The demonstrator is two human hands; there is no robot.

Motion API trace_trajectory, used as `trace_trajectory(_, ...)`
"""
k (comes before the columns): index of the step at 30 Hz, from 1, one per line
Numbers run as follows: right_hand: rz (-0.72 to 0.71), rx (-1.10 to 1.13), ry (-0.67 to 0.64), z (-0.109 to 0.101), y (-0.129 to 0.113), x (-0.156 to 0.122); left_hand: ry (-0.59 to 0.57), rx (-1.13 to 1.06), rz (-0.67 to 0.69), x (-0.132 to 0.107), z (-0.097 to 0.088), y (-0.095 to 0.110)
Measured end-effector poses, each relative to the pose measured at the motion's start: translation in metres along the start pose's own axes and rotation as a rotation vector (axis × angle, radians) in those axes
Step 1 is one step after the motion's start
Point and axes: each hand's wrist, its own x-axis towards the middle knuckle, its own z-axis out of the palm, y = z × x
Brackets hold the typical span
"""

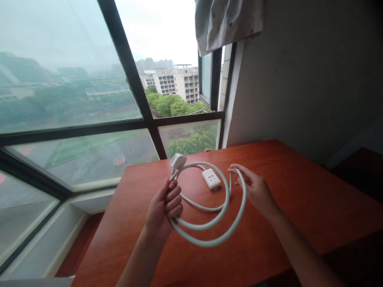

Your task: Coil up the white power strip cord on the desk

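Note:
My left hand (167, 209) is closed in a fist around a white extension cord (215, 239), gathering its loops on the left side. Just above that fist sticks up the cord's white plug (178, 160). On the right, my right hand (254, 187) pinches the cord between thumb and fingertips at the outer loop. The loops hang in the air between both hands, over the table. Behind them the white socket end (211, 178) appears to lie on the tabletop, its outlet holes facing up. My left palm hides the part of the cord inside it.
Beneath my hands is a reddish-brown wooden table (299, 183). A large window with a dark frame (148, 115) borders its far and left sides. A pale curtain (227, 24) hangs at the top, beside a grey wall (293, 79) on the right.

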Motion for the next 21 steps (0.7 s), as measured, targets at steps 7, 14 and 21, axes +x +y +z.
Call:
trace_trajectory(7,0.278,0.342,-0.102,0.0,-0.016,0.009,-0.15,0.017,-0.137,-0.014,-0.018,-0.009)
trace_trajectory(14,0.127,0.185,-0.232,0.01,-0.034,-0.007,-0.165,0.348,-0.146,-0.011,-0.028,-0.018)
trace_trajectory(21,0.12,0.141,-0.458,0.015,-0.051,-0.026,-0.084,0.947,0.056,0.01,-0.014,-0.022)
